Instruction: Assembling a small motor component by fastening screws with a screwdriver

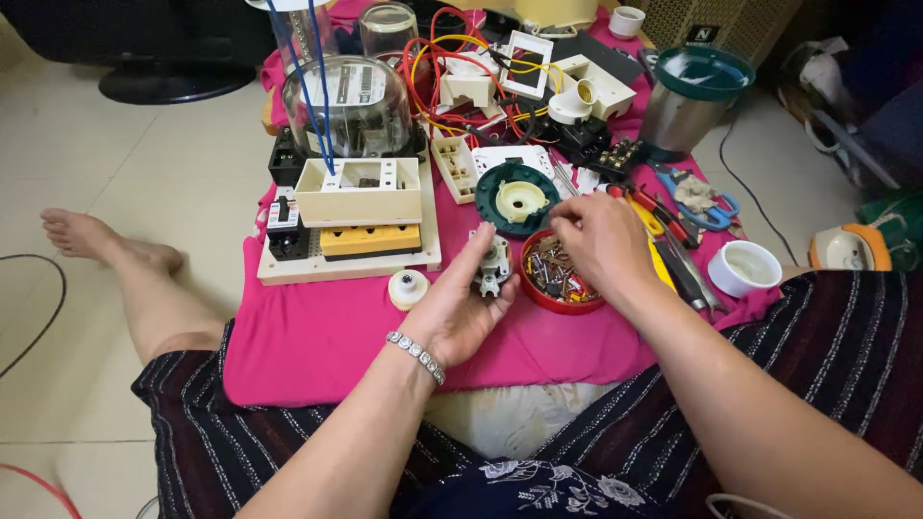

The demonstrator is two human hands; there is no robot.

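Observation:
My left hand, with a bead bracelet on the wrist, holds a small grey and white electrical part upright over the pink cloth. My right hand hovers over a round red tray of screws, fingertips pinched together at its far rim; whether they hold a screw is hidden. Just beyond the tray lies a green round base with a cream centre. A small white round cap rests left of my left hand.
A board with cream and yellow switch boxes stands at the left, a glass-domed meter behind it. Wires, white sockets, pliers and scissors crowd the back and right. A white cup sits at the right edge, a steel kettle beyond.

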